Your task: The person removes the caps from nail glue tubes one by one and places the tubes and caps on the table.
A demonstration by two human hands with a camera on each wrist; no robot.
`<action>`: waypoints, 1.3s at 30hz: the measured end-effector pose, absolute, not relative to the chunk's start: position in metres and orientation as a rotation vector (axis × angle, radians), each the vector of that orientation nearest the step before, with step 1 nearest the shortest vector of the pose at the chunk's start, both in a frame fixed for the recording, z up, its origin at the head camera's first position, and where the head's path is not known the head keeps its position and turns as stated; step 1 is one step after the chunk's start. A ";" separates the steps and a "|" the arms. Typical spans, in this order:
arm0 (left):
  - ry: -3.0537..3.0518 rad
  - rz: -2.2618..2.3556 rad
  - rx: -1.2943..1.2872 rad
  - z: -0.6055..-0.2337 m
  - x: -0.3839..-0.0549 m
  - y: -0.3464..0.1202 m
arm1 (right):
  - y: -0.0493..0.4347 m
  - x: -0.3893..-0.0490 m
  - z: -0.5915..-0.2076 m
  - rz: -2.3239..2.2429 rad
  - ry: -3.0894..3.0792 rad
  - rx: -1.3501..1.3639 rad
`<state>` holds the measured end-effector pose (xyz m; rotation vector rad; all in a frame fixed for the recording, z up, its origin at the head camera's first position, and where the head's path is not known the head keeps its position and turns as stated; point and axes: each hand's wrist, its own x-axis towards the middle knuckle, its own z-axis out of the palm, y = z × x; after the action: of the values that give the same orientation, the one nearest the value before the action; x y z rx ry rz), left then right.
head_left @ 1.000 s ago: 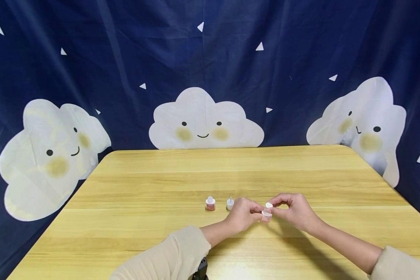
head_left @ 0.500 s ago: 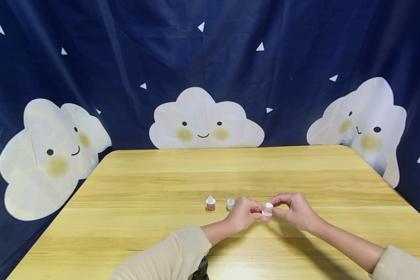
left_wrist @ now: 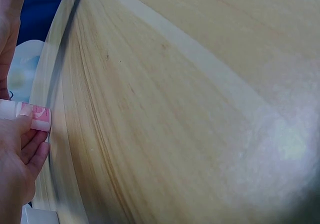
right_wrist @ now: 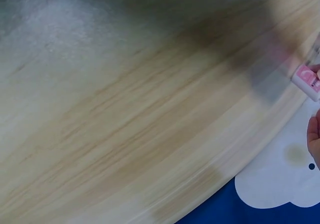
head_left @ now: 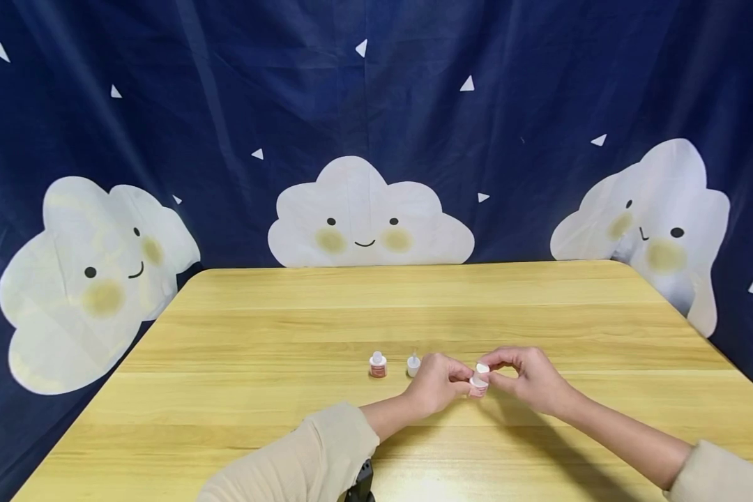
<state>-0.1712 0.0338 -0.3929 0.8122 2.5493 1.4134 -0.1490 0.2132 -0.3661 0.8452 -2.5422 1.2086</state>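
Note:
A small white bottle with a pink label (head_left: 478,391) stands on the table right of centre. My left hand (head_left: 435,387) pinches its body between thumb and fingers; the label shows in the left wrist view on the bottle (left_wrist: 41,118). From the right, my right hand (head_left: 535,380) pinches the white cap (head_left: 482,368) at the bottle's top. Only a few fingertips of one hand (right_wrist: 314,139) show at the edge of the right wrist view. Just left of my left hand is a small white piece with a thin upright stem (head_left: 413,366).
A second small bottle (head_left: 378,366), with a reddish label and pale top, stands upright farther left on the wooden table (head_left: 276,418). Behind the table's far edge hangs a dark blue curtain (head_left: 414,118) with white clouds. A black device (head_left: 360,482) sits under the left sleeve.

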 end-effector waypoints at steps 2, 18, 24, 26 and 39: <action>2.552 1.416 0.812 -0.393 -0.171 0.034 | 0.212 -0.149 -0.368 1.240 -2.528 0.837; 2.537 1.438 0.816 -0.395 -0.171 0.034 | 0.206 -0.147 -0.373 1.217 -2.496 0.622; 2.533 1.443 0.809 -0.395 -0.172 0.034 | 0.206 -0.147 -0.373 1.191 -2.482 0.630; 2.529 1.444 0.810 -0.395 -0.172 0.033 | 0.206 -0.148 -0.373 1.183 -2.475 0.641; 2.532 1.436 0.826 -0.394 -0.172 0.033 | 0.208 -0.148 -0.370 1.166 -2.516 0.671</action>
<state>-0.1715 0.0334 -0.3944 0.8263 2.5322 1.4358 -0.1483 0.2081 -0.3700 0.6706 -2.5155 1.1655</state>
